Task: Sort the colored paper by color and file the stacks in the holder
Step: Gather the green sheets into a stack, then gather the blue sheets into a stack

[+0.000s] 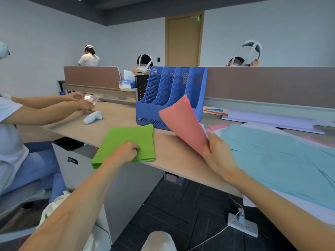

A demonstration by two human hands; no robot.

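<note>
A stack of green paper (130, 140) lies on the desk's near edge, and my left hand (126, 151) rests on its near part with fingers curled onto the top sheet. My right hand (217, 151) pinches a stack of pink paper (183, 122) at its lower corner and holds it tilted up in front of the blue file holder (170, 93). The holder stands upright with several slots that look empty. Light blue sheets (275, 160) lie spread over the desk to the right, with more pink sheets (217, 126) partly hidden beneath them.
A person sits at the left, hands over the desk near a white controller (92, 117). A tissue box (126, 84) and black mesh bin (141, 86) stand behind the holder. White papers (268, 120) lie by the brown partition (272, 86). A power strip (243, 224) sits on the floor.
</note>
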